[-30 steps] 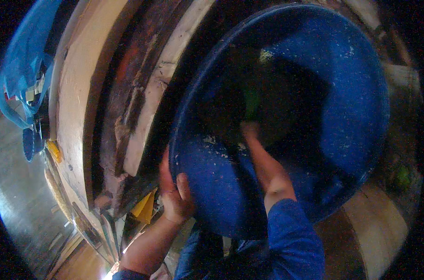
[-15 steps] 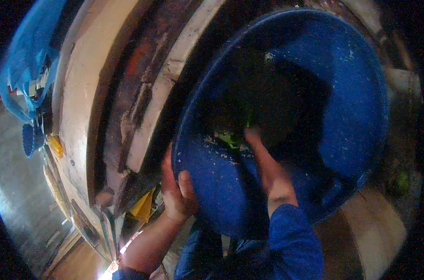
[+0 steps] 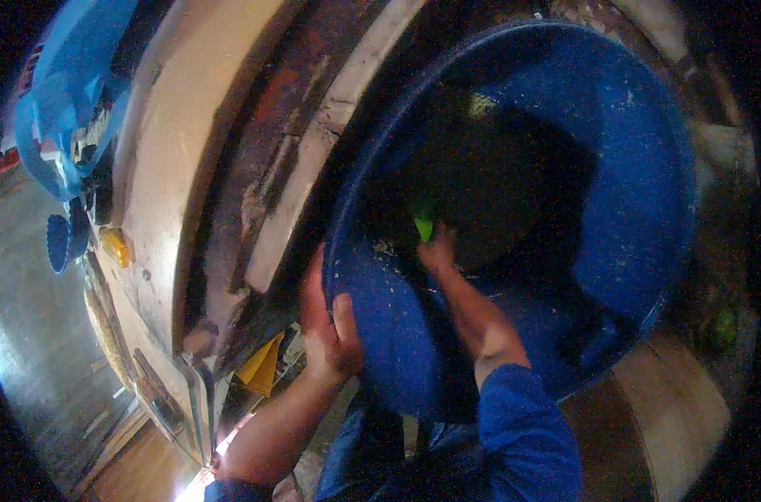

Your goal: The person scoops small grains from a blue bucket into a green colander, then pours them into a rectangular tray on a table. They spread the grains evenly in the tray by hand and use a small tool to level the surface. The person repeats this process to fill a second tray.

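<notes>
A large round blue tub (image 3: 635, 180) with a scuffed inner wall leans toward me, its mouth facing up. My left hand (image 3: 334, 339) clasps the rim on the left, thumb inside the wall and fingers around the outside. Deep in the tub, my right hand (image 3: 438, 249) appears closed around a small bright green object (image 3: 423, 226); only part of it shows and I cannot make out its kind. Dark shadow covers the tub's bottom, and a pale yellowish spot (image 3: 481, 105) shows at its far side.
Left of the tub run long wooden boards (image 3: 175, 159). A blue plastic bag (image 3: 75, 109) hangs at the far left, with a yellow object (image 3: 113, 247) below it. Near my left forearm is a folded yellow piece (image 3: 261, 366). Something green (image 3: 721, 329) lies at the right.
My right hand has shifted slightly left inside the tub, and the green object beside it shows more brightly. My left hand keeps its hold on the rim. The view has shifted a little.
</notes>
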{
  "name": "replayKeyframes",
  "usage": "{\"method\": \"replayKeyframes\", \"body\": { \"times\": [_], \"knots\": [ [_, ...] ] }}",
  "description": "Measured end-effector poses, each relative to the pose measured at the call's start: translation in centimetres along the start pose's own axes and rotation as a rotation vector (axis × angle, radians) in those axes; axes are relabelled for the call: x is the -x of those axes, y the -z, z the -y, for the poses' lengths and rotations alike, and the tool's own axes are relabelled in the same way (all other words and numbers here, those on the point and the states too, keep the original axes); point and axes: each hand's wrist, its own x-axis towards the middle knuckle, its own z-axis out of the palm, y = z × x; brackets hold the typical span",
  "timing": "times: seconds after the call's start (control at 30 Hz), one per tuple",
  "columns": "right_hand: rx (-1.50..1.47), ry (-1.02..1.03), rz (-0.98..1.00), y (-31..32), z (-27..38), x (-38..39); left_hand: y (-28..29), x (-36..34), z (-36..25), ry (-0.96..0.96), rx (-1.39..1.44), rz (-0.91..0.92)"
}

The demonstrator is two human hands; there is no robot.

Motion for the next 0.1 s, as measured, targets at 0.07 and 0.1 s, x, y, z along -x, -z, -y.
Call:
{"method": "replayKeyframes", "body": {
  "times": [0.07,0.1],
  "knots": [
    [-0.019,0.009,0.072,1.7,0.1,-0.4,-0.1,-0.1,-0.2,0.034,-0.038,0.007],
    [-0.014,0.012,0.062,2.6,0.2,-0.2,-0.1,0.1,-0.5,0.051,-0.040,0.011]
  ]
}}
